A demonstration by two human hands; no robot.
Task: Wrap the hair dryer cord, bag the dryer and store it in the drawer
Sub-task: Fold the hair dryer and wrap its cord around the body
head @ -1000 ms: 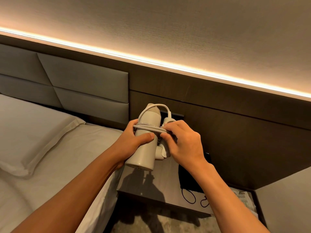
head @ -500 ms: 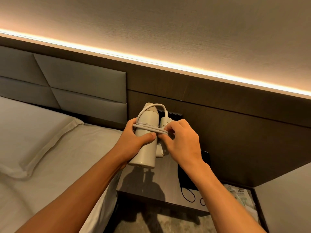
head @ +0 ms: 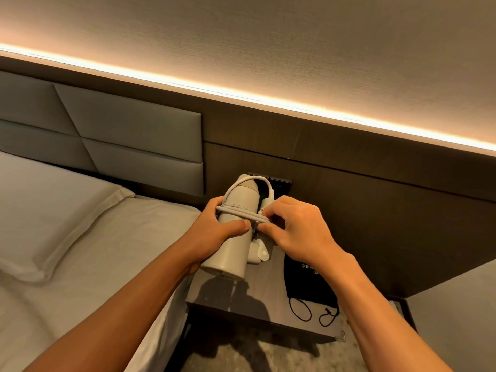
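Note:
A cream hair dryer point(head: 231, 248) is held up above the nightstand, barrel pointing away from me. My left hand point(head: 214, 229) grips its barrel, thumb across the front. Its grey-white cord point(head: 239, 212) is wound several turns around the barrel, with a loop arching over the far end. My right hand point(head: 292, 226) pinches the cord's end beside the barrel, close to the plug. The folded handle point(head: 259, 252) shows below my fingers. A black drawstring bag point(head: 308, 283) lies flat on the nightstand under my right wrist.
The dark nightstand point(head: 249, 304) stands between the bed point(head: 80, 251) on the left and a dark wood wall panel behind. A black wall socket plate point(head: 280, 182) sits behind the dryer. A shelf corner with papers shows at lower right.
My hands and the dryer stay almost in place. My right fingers have shifted slightly along the cord by the barrel; the view moved a little.

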